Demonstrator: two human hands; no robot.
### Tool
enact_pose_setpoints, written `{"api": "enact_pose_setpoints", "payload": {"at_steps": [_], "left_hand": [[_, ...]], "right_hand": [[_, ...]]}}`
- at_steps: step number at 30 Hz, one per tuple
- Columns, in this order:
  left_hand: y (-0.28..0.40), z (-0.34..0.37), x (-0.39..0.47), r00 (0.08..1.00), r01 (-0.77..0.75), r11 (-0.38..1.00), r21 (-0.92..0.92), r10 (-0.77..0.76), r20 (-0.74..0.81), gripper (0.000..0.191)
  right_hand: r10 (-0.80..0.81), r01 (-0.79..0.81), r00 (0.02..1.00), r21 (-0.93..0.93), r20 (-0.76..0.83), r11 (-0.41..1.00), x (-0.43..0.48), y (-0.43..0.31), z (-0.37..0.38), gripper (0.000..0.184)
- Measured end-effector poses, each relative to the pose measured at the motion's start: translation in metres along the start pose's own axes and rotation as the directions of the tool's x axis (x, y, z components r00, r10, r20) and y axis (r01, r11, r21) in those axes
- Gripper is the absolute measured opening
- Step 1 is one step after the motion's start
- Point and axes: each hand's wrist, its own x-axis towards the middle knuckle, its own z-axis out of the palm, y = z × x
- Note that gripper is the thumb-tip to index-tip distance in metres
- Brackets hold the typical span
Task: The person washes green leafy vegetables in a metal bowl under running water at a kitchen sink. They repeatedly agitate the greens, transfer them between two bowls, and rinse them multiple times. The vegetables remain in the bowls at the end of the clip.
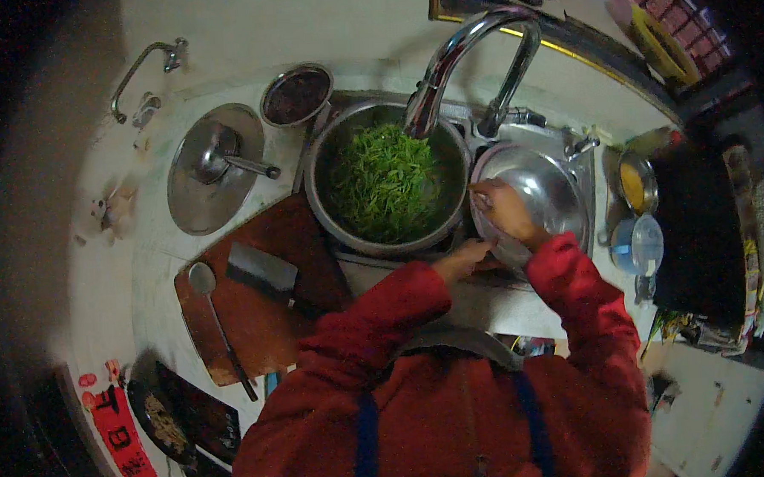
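Observation:
My right hand (502, 209) is at the left rim of a shiny metal basin (546, 186) in the right part of the sink, its fingers bent near the rim. Lower down, my left hand (469, 258) reaches to the same basin's near-left edge; its fingertips are partly hidden, and its grip does not show clearly. Just left of my hands, a large metal pot (320, 203) holds chopped green leaves (389, 180). Above that pot arches a chrome faucet (445, 63), its spout end over the leaves.
On the left lie a wooden cutting board (245, 327), a cleaver (262, 269), a long-handled spoon (203, 278), a metal lid (189, 205) with a ladle (215, 157), and a bowl of dark contents (297, 96). A lidded plastic container (638, 243) and a bowl of yellow contents (636, 179) stand right.

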Motion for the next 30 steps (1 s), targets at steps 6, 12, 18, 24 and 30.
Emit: {"api": "enact_pose_setpoints", "payload": {"at_steps": [6, 12, 18, 24, 30], "left_hand": [[0.013, -0.09, -0.065, 0.985, -0.133, 0.847, 0.515, 0.17, -0.025, 0.041], [0.036, -0.161, -0.141, 0.752, -0.093, 0.071, 0.993, 0.659, 0.023, 0.04], [-0.039, -0.098, -0.097, 0.674, -0.652, -0.271, 0.708, 0.222, 0.705, 0.032], [0.0, -0.126, -0.108, 0.82, -0.303, -0.21, 0.929, 0.44, 0.367, 0.031], [0.046, -0.176, -0.148, 0.721, -0.035, -0.14, 0.989, 0.682, 0.122, 0.037]], "right_hand": [[-0.007, 0.029, 0.865, -0.036, 0.502, 0.999, 0.091, 0.029, 0.11, 0.08], [0.207, -0.162, 0.959, -0.224, 0.195, 0.961, 0.098, -0.005, 0.218, 0.071], [0.157, -0.159, 0.848, -0.04, 0.507, 0.986, 0.123, 0.001, 0.171, 0.057], [0.421, -0.391, 0.892, -0.182, 0.167, 0.902, 0.107, -0.006, 0.171, 0.073], [0.163, -0.115, 0.972, -0.264, 0.168, 0.958, 0.104, -0.027, 0.207, 0.053]]}}
